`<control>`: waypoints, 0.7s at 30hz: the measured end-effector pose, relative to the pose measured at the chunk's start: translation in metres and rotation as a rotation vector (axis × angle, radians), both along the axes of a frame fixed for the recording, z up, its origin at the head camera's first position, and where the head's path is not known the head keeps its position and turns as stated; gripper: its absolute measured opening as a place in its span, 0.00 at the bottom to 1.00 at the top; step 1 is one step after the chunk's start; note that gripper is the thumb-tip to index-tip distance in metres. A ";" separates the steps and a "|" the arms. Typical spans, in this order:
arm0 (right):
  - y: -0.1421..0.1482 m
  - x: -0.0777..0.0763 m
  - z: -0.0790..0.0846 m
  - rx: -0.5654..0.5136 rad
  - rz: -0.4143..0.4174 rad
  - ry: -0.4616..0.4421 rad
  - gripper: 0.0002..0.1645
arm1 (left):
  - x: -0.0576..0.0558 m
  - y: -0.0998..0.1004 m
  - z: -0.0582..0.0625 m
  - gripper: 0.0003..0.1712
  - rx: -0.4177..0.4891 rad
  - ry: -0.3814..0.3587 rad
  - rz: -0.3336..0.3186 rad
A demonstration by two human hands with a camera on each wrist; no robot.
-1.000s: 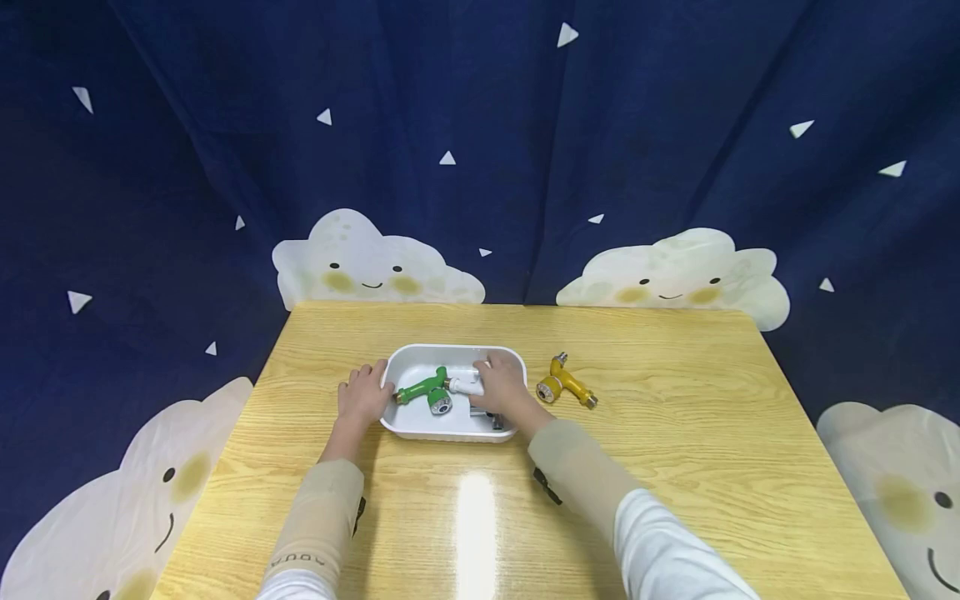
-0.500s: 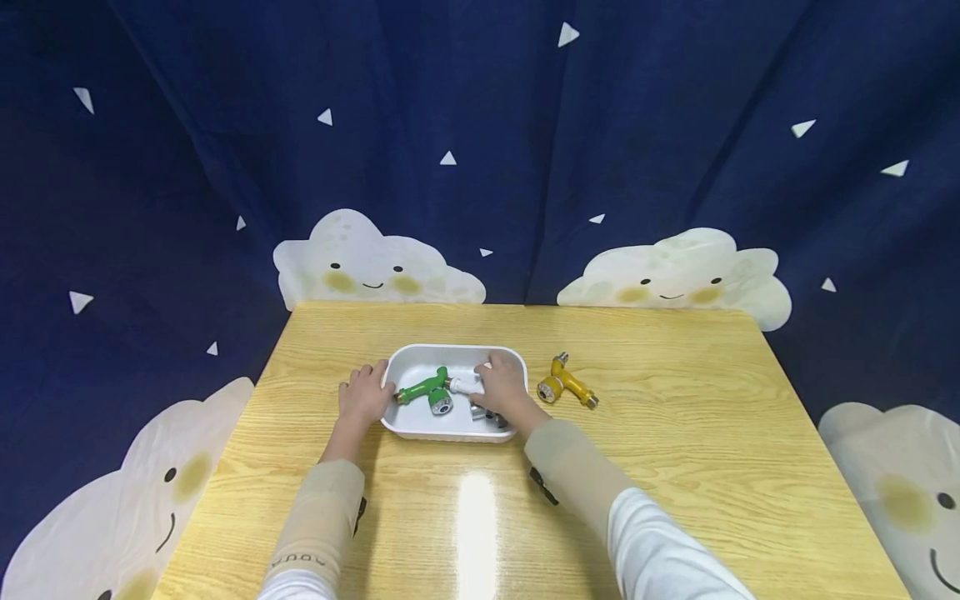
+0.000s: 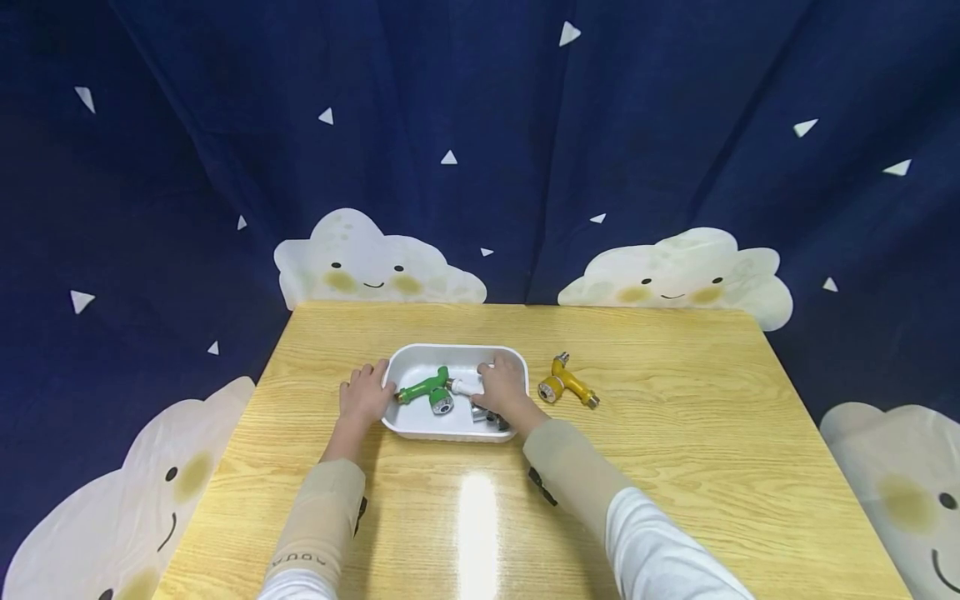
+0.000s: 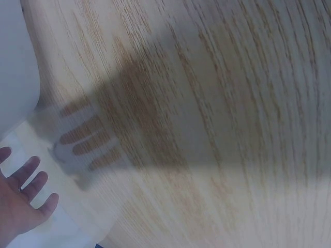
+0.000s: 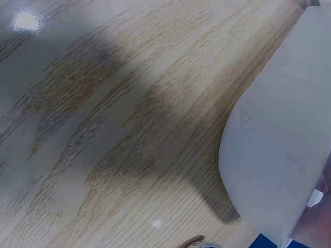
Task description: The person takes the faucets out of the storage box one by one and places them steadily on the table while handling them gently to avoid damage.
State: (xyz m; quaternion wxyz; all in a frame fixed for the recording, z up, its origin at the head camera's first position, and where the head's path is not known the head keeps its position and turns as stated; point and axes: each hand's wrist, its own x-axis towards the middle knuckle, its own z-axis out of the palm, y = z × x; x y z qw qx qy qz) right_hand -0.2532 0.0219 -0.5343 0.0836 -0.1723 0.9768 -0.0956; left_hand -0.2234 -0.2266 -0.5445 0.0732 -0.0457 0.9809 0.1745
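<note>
A white plastic tub (image 3: 427, 435) stands on the wooden table. My left hand (image 3: 365, 395) rests at its left end, thumb at the rim; in the left wrist view that hand's fingers (image 4: 35, 184) are spread. My right hand (image 3: 503, 387) reaches inside the right end, thumb and fingers around a white tap (image 3: 461, 387) whose far part is hidden under the palm. Just below this hand lies a chrome tap (image 3: 482, 414), partly covered. Left of them in the tub is a green tap (image 3: 424, 387) with a round ringed spout.
Right of the tub, a yellow tap (image 3: 567, 383) lies on the table (image 3: 675, 450). A dark blue curtain (image 3: 480, 100) with cloud pictures hangs behind and at both sides. In the right wrist view, the tub's outer wall (image 5: 274, 124) fills the right side.
My right hand has shifted very slightly within the tub, covering more of the white tap. The chrome tap under it has turned a little. The left hand stays where it was.
</note>
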 end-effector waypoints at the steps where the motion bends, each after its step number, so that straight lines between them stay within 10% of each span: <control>1: 0.000 0.000 0.000 0.003 -0.002 -0.004 0.35 | 0.000 0.000 0.000 0.32 0.002 0.001 -0.002; 21: 0.001 0.003 0.003 -0.057 -0.071 -0.034 0.33 | 0.000 0.000 0.001 0.32 0.004 -0.003 -0.005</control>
